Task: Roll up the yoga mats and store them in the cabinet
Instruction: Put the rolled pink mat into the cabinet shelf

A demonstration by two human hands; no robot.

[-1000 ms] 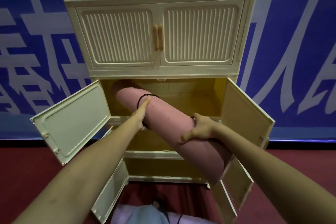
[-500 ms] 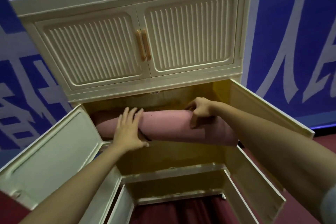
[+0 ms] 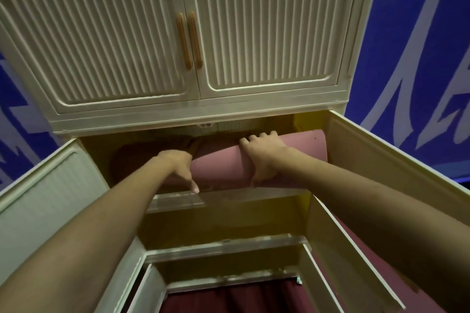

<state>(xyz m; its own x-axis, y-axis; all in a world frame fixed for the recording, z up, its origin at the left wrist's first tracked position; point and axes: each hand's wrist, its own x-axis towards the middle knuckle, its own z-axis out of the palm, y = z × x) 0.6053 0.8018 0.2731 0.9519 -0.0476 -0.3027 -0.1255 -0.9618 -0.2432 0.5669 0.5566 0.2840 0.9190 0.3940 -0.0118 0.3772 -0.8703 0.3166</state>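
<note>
While both arms reach into the cream cabinet (image 3: 254, 109), the rolled pink yoga mat (image 3: 221, 165) lies sideways on the shelf of the open middle compartment, right end near the right inner wall, left end in shadow. Right hand (image 3: 264, 155) grips the mat from above: fingers curled over the top of the roll, thumb under the front. Left hand (image 3: 178, 162) rests on the mat's left part, thumb pointing down toward the shelf edge (image 3: 178, 198); its fingers go over the roll into the dark, so probably wrapped round it, hard to confirm. Upper ribbed doors (image 3: 101, 43) closed, two orange handles (image 3: 189, 40) side by side. Lower doors swung open left (image 3: 50, 198) and right (image 3: 381, 160). Blue banner (image 3: 419, 33) behind.
</note>
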